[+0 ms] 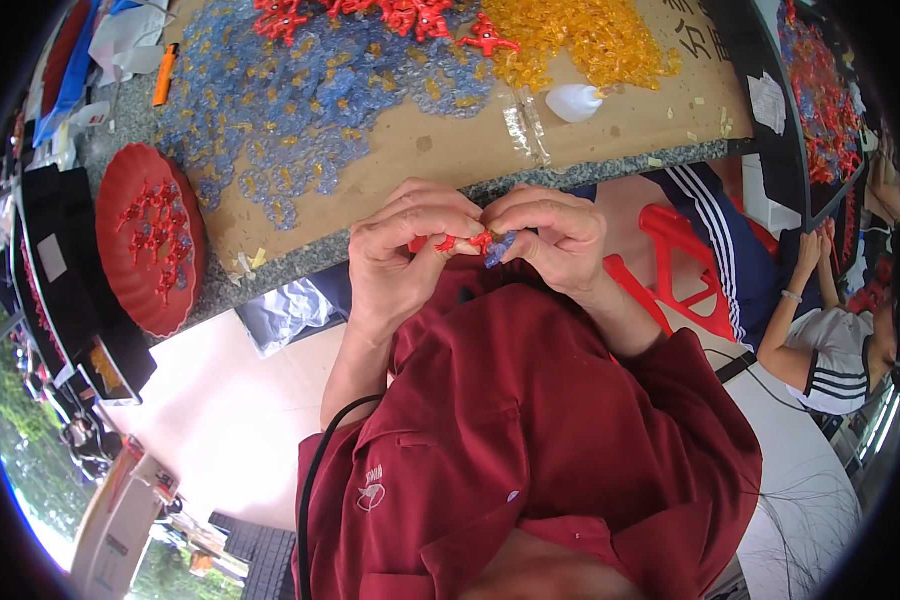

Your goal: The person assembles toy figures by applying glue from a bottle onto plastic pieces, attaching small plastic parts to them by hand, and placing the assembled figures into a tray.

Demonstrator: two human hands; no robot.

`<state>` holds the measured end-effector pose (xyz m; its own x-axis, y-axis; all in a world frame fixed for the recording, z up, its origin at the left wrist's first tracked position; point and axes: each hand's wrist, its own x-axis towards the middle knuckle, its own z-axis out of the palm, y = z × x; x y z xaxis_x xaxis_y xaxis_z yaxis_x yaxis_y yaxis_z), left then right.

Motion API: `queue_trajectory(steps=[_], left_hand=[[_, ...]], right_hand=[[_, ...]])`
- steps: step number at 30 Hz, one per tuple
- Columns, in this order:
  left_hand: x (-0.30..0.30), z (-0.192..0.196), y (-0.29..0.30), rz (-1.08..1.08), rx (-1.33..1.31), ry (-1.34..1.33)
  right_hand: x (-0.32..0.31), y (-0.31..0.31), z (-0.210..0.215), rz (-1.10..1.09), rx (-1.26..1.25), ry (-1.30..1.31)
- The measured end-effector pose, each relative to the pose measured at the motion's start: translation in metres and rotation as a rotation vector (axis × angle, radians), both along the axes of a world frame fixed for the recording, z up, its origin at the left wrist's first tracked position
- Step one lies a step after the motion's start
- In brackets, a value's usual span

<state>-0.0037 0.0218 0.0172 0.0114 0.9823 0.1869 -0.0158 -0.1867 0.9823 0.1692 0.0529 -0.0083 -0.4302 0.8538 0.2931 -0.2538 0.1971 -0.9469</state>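
Your left hand [402,262] and right hand [558,240] meet fingertip to fingertip just below the near edge of the tabletop [300,262], above your red shirt [530,430]. Both hands are curled nearly closed in pinch grips: the left thumb and fingers hold a small red plastic piece [457,243], and the right ones nip a small blue clear piece [498,250] that touches it at about 4 o'clock.

You seem to be at the joining step, pressing the blue piece onto the red one. How far it has seated is hidden by your fingers. The next move, as I judge it, calls for a firm, straight squeeze without twisting, since both pieces are tiny and could slip.

Supplies lie on the cardboard sheet [450,140]: a blue pile [300,100] at 11 o'clock from your hands, a yellow pile [580,40] at 1 o'clock, and a red plate [120,200] of red pieces at 9 o'clock.
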Motion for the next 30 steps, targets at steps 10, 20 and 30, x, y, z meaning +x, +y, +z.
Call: queue_trajectory(steps=[10,20,30], left_hand=[[-0.05,0.036,-0.009,0.097,0.111,0.138],[-0.18,0.058,-0.007,1.059,-0.351,1.071],[-0.12,0.05,0.049,0.854,0.065,1.11]], right_hand=[[-0.01,-0.004,0.023,-0.037,-0.097,0.01],[0.03,0.0,0.013,-0.295,-0.261,-0.243],[0.046,0.013,0.004,-0.752,-0.118,-0.242]])
